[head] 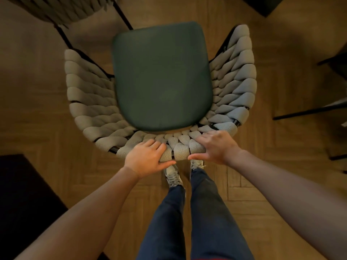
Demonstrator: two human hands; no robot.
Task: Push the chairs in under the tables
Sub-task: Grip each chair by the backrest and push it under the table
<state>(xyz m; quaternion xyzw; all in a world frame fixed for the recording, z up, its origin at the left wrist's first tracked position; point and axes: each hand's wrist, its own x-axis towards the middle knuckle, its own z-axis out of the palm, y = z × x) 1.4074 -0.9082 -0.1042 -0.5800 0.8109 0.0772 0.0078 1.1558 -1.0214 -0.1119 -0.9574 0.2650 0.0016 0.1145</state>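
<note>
A chair (pixel 161 77) with a dark green seat cushion and a curved back of thick grey woven rope stands on the wooden floor directly below me. My left hand (pixel 146 158) grips the top of the backrest, fingers over the rope and thumb under the rim. My right hand (pixel 216 147) holds the same rim a little to the right, fingers on top and thumb stretched along the outer edge. No table top shows above the seat.
A second rope-backed chair (pixel 62 10) stands at the top left, its black legs near the green seat. Black furniture legs (pixel 308 111) reach in from the right. A dark object (pixel 20 184) lies at the lower left. My feet (pixel 174 177) stand just behind the chair.
</note>
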